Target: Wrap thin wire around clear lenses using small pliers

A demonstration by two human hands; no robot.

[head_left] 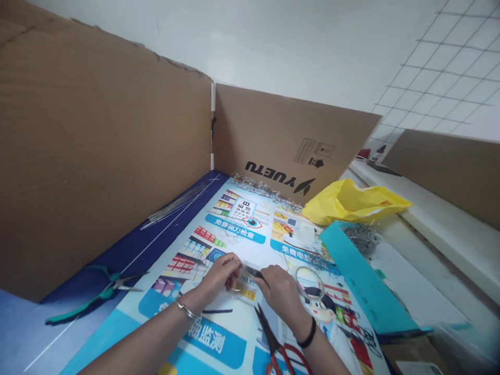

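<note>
Over the middle of the printed mat, my left hand (224,272) is closed with its fingertips in a pinch. A thin, wire-like piece seems to show below its fingers, too small to make out. My right hand (280,290) is closed round a slim dark tool (253,272), whose narrow tip points at the left fingertips. Most of that tool is hidden in the fist. Just right of this hand lies a coil of pale wire (310,284). Scissors with red handles (275,346) lie below it, partly behind the right forearm. Green-handled pliers (105,292) lie far left, jaws apart.
Cardboard walls (117,130) stand left and behind. Thin straight wires (175,205) lie along the left wall. Tangled wire bits (265,188) line the mat's back edge. At right are a yellow bag (351,203), a turquoise flap (367,281) and a heap of small metal pieces (363,237).
</note>
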